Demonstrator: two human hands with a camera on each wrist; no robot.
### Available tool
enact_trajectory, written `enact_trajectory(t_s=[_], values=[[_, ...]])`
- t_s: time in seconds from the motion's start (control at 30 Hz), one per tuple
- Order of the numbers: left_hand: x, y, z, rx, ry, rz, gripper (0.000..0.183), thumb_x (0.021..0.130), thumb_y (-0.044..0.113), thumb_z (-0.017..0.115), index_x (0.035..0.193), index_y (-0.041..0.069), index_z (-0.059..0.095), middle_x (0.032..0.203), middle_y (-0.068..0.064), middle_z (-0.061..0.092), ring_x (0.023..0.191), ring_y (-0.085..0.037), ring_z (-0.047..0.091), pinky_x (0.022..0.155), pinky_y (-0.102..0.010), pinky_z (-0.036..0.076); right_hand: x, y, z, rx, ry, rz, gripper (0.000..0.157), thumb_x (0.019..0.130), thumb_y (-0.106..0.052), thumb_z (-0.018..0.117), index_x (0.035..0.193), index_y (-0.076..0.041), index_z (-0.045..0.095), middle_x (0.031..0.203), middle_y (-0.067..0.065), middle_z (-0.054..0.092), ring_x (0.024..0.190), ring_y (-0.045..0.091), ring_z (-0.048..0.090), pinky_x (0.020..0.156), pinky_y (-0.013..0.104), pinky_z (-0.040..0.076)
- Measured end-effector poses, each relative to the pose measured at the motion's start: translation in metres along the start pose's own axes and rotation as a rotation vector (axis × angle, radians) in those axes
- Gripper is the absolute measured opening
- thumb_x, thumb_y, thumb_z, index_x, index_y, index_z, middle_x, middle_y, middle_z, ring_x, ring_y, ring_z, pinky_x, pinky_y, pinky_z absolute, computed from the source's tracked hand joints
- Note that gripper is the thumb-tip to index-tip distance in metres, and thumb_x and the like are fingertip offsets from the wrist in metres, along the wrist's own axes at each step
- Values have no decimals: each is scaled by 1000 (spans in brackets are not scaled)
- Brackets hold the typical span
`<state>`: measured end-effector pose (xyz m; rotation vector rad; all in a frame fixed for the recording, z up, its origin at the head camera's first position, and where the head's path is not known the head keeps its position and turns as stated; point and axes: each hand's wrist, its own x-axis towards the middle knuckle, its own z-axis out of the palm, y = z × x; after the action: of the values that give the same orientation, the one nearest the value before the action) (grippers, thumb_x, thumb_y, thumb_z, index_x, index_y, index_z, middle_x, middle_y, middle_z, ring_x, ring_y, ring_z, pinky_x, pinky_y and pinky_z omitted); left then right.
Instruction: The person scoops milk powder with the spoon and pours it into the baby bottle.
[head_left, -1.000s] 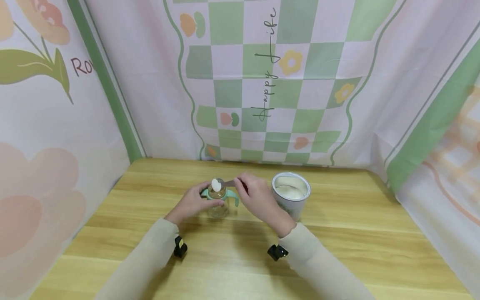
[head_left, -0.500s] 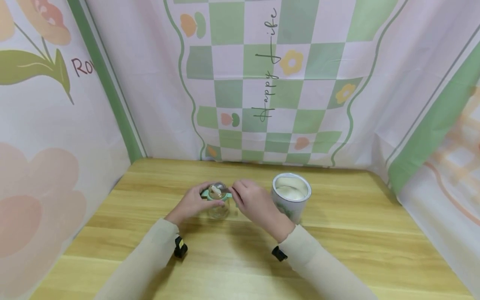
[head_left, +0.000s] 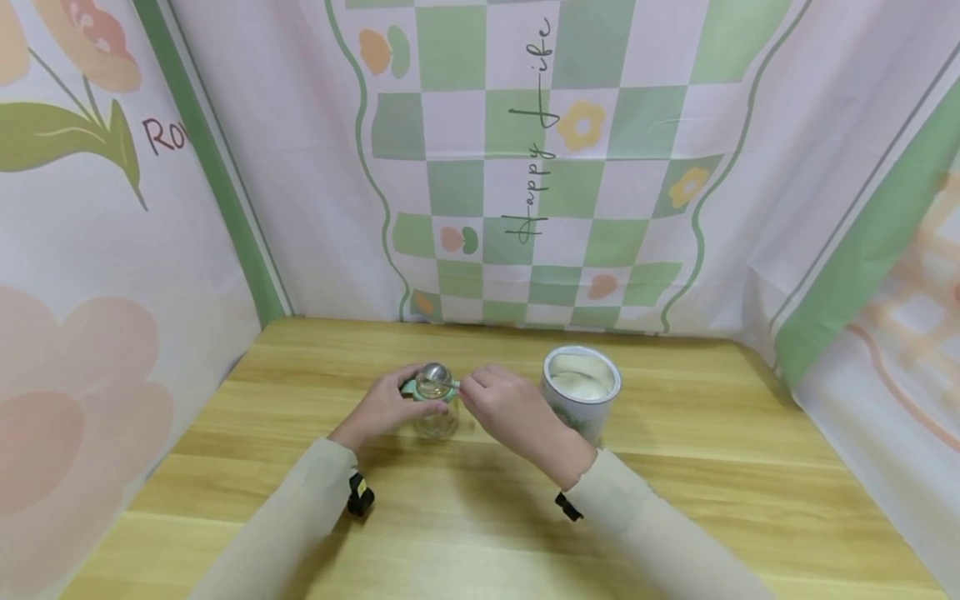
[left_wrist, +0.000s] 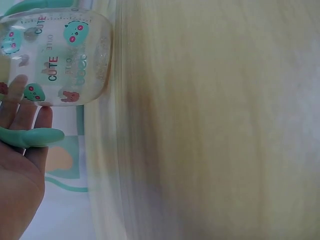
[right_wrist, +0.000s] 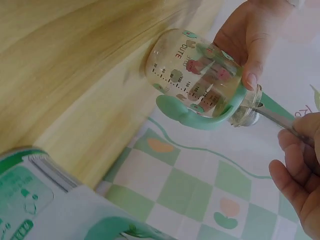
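A clear baby bottle (head_left: 437, 423) with mint-green handles stands uncapped on the wooden table. My left hand (head_left: 386, 408) holds it round the upper part, thumb across the front. In the left wrist view, fingers pass behind the bottle (left_wrist: 60, 55) near one green handle (left_wrist: 37, 137). My right hand (head_left: 517, 421) pinches the handle of a metal spoon (right_wrist: 280, 120). The spoon's bowl is turned over at the bottle mouth, its shiny back facing up in the head view. Printed animals, "CUTE" and measuring marks cover the bottle's wall.
Right of the bottle, an open can (head_left: 583, 414) of cream-coloured powder (head_left: 576, 385) stands close by my right wrist. Its green and white side fills a corner of the right wrist view. Patterned curtains (head_left: 517, 183) hang behind the wooden table (head_left: 480, 517).
The spoon has tipped from level, with a heap of white powder, to upside down at the bottle mouth. My right hand has rolled and lowered slightly; the left stays in place.
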<state>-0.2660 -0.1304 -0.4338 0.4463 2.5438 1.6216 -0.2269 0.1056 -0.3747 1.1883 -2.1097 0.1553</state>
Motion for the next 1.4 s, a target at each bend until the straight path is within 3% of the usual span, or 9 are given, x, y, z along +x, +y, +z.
enact_trajectory(t_s=[0.47, 0.73, 0.93, 1.1, 1.4], values=[[0, 2, 1, -8, 12, -19, 88, 75, 42, 89, 148, 11, 49, 124, -4, 64, 109, -22, 61, 102, -47, 45, -2, 2, -3, -84, -9, -142, 13, 85, 5, 76, 90, -5, 69, 83, 3, 67, 74, 14, 63, 62, 21, 54], [0, 0, 0, -4, 6, -20, 90, 73, 47, 89, 147, 13, 50, 126, -3, 63, 110, -22, 61, 101, -48, 45, -4, 4, -4, -59, -15, -124, 14, 85, 4, 77, 91, -4, 67, 83, 3, 65, 74, 13, 63, 62, 19, 53], [0, -1, 0, -13, 3, -17, 87, 75, 44, 88, 147, 15, 51, 129, -4, 63, 114, -23, 59, 103, -51, 43, -5, 7, -2, 8, 7, -37, 11, 89, -5, 75, 88, -6, 64, 83, 3, 66, 75, 15, 64, 63, 21, 54], [0, -1, 0, -5, 3, -20, 80, 77, 39, 88, 146, 19, 52, 129, -1, 62, 117, -23, 57, 105, -53, 41, -6, 8, -1, 130, 28, 67, 6, 94, -8, 70, 90, -5, 66, 82, 3, 67, 72, 14, 64, 60, 24, 54], [1, -3, 0, -5, 0, -35, 85, 76, 42, 88, 149, 20, 49, 136, -1, 58, 123, -25, 55, 108, -55, 38, -4, 11, -6, 476, 4, 388, 20, 103, -16, 60, 85, -11, 67, 64, -9, 49, 51, 4, 41, 44, 23, 37]])
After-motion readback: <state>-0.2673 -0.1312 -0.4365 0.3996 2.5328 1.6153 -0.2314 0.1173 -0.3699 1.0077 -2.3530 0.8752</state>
